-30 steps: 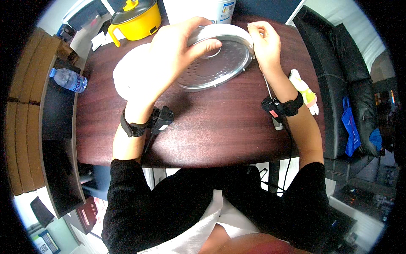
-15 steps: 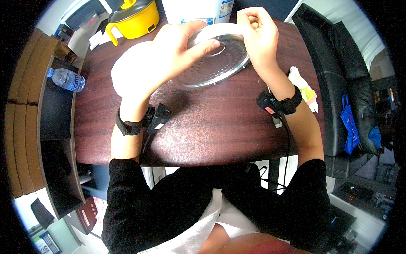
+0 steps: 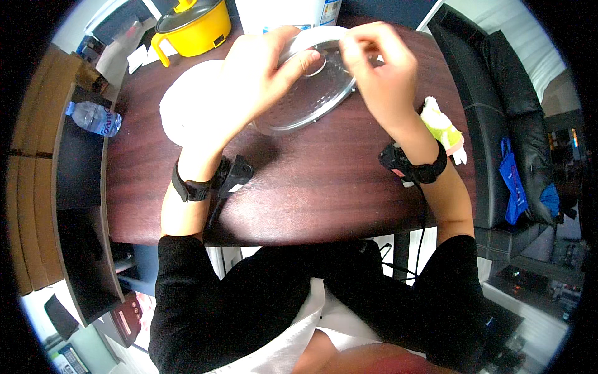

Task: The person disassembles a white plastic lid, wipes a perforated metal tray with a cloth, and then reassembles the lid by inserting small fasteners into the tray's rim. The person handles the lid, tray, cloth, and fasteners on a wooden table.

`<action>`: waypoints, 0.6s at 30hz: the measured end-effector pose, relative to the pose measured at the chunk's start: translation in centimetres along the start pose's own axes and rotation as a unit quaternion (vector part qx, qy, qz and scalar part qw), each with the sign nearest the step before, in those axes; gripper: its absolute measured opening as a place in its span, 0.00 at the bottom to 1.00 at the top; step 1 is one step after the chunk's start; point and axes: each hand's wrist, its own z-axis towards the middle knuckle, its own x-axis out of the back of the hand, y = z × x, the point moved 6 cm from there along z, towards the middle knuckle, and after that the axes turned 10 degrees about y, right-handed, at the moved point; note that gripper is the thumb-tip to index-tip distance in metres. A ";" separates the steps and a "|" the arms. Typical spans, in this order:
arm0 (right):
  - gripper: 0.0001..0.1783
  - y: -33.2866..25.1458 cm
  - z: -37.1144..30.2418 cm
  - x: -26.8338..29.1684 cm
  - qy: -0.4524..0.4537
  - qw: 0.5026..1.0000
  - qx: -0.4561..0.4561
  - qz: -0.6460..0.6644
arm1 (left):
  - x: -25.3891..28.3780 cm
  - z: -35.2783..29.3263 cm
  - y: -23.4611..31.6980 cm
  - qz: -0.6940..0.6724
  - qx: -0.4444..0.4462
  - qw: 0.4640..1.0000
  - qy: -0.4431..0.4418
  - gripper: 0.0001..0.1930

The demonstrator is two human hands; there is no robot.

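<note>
My left hand (image 3: 265, 68) grips a round, clear, dotted plastic piece (image 3: 311, 96) with a pale rim, its thumb lying over the inner side. The clear piece is held tilted above the table. At its far right rim is my right hand (image 3: 386, 65), curled, with thumb and forefinger close together. That hand is partly blurred, and what it pinches, if anything, cannot be made out. A white round object (image 3: 187, 103) sits on the table, partly covered by my left hand and forearm.
A yellow pot (image 3: 199, 28) with a dark lid stands at the far left, beside a white container (image 3: 286, 12). A crumpled white and green packet (image 3: 443, 128) lies at the table's right. A water bottle (image 3: 96, 118) rests on the left shelf; a black sofa (image 3: 492, 124) is to the right.
My right hand has come down to the clear piece's rim from just above it, its fingers shifting. My left hand keeps its hold. The clear piece is tilted slightly more.
</note>
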 end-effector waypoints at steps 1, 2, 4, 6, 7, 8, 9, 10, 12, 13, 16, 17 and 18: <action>0.04 -0.4 -0.4 -0.8 -0.052 0.998 -0.024 0.017 | -0.1 0.0 -0.1 0.001 -0.002 1.000 0.005 0.26; 0.04 -0.6 -0.6 -1.2 -0.072 0.997 -0.018 0.035 | -0.1 0.0 0.0 0.001 -0.006 1.000 0.010 0.27; 0.04 -0.3 -0.9 -1.3 -0.072 0.995 -0.047 0.045 | 0.1 0.0 0.6 0.024 0.005 1.000 -0.006 0.26; 0.03 -0.4 -0.9 -1.4 -0.075 0.995 -0.060 0.034 | 0.2 -0.1 0.7 0.040 0.005 0.999 -0.001 0.26; 0.03 -0.6 -0.9 -1.4 -0.077 0.995 -0.057 0.022 | 0.1 -0.1 0.5 0.043 -0.002 0.999 0.011 0.26; 0.03 -0.8 -0.8 -1.4 -0.079 0.995 -0.053 0.008 | 0.1 -0.2 0.5 0.044 -0.010 0.999 0.022 0.26; 0.03 -1.1 -0.8 -1.3 -0.081 0.995 -0.049 -0.006 | 0.0 -0.2 0.5 0.053 -0.013 0.998 0.024 0.26; 0.03 -1.2 -0.7 -1.3 -0.086 0.995 -0.053 -0.007 | 0.1 -0.4 0.5 0.061 -0.017 0.998 0.026 0.26; 0.03 -1.3 -0.6 -1.1 -0.097 0.993 -0.061 -0.008 | 0.1 -0.5 0.8 0.080 -0.028 0.996 0.031 0.25; 0.03 -1.4 -0.5 -1.0 -0.098 0.994 -0.053 -0.015 | 0.2 -0.5 1.1 0.090 -0.037 0.995 0.034 0.25; 0.04 -1.8 -0.3 -0.8 -0.100 0.994 -0.025 -0.034 | 0.3 -0.7 1.5 0.110 -0.033 0.993 0.029 0.25; 0.04 -1.9 -0.2 -0.8 -0.098 0.994 -0.013 -0.045 | 0.3 -0.7 1.5 0.115 -0.029 0.993 0.026 0.25; 0.04 -2.1 -0.2 -0.7 -0.096 0.994 -0.001 -0.056 | 0.2 -0.6 1.5 0.110 -0.031 0.993 0.022 0.25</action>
